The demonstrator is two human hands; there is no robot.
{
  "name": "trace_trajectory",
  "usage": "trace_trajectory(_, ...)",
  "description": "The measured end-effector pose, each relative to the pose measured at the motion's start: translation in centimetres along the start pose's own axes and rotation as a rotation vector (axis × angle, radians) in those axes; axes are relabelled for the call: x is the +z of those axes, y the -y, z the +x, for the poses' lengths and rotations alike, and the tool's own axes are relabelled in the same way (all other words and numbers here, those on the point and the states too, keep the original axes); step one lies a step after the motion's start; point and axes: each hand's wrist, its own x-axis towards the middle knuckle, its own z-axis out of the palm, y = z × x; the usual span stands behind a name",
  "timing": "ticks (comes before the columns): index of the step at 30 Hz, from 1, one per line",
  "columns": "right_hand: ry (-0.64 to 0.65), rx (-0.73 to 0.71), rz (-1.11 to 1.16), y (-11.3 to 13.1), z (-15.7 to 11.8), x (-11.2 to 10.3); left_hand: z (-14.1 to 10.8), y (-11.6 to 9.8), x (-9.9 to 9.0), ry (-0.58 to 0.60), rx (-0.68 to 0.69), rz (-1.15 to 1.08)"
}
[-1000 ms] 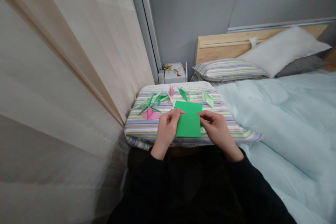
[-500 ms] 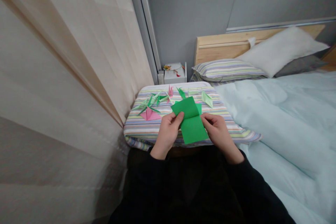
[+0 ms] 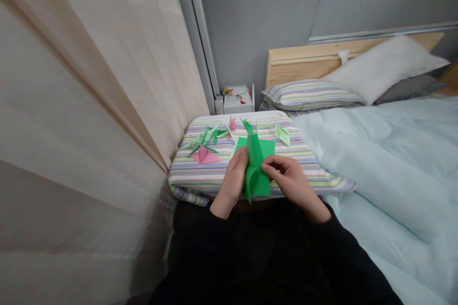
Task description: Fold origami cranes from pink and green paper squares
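Observation:
A sheet of green origami paper [image 3: 258,182] is held up between both hands, its left part curling over toward the middle. My left hand [image 3: 233,176] is closed on its left side, with the fingertips hidden behind the paper. My right hand [image 3: 288,176] pinches the sheet near its middle right between thumb and fingers. Flat on the table behind it lies more green paper [image 3: 269,147], partly covered. To the left sit a pink folded paper piece [image 3: 203,155] and several green paper cranes [image 3: 205,138]. Further back stands a pink paper crane [image 3: 232,124].
A striped cloth covers the small table [image 3: 193,171]. A pale green folded piece [image 3: 282,134] lies at its back right. Beige curtain [image 3: 107,66] hangs on the left; a bed with a light blue quilt [image 3: 375,152] adjoins the right. A white cabinet [image 3: 236,101] stands behind.
The green sheet, lying nearly flat and tilted before, is now turned more upright and bent over along its length. My right hand has moved left, onto the paper's middle.

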Motion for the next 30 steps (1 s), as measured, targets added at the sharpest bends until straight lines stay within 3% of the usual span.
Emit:
trace_trajectory(3, -0.102, -0.053, -0.14, 0.3, -0.1, 0.5, -0.7, -0.6, 0.4, 0.144, 0.025, 0.102)
trace_trajectory(7, -0.089, -0.1, -0.166, 0.4, -0.3, 0.6, -1.1, -1.4, 0.1, 0.259, -0.035, 0.22)
trace_trajectory(13, -0.183, -0.014, -0.011, 0.1, -0.2, -1.6, 0.1, -1.2, -2.3, 0.062, -0.175, 0.119)
trace_trajectory(20, -0.2, 0.088, 0.053, -0.7, 0.1, -3.3, 0.7, -1.7, -3.6, 0.187, -0.214, -0.017)
trace_trajectory(24, -0.117, 0.168, 0.179, -1.2, 0.2, -3.3, 0.8, -1.6, -3.8, 0.199, -0.165, -0.022)
trace_trajectory(30, -0.074, -0.004, 0.034, -1.2, 0.0, -4.8, 0.5, -2.9, -4.0, 0.266, -0.085, 0.078)
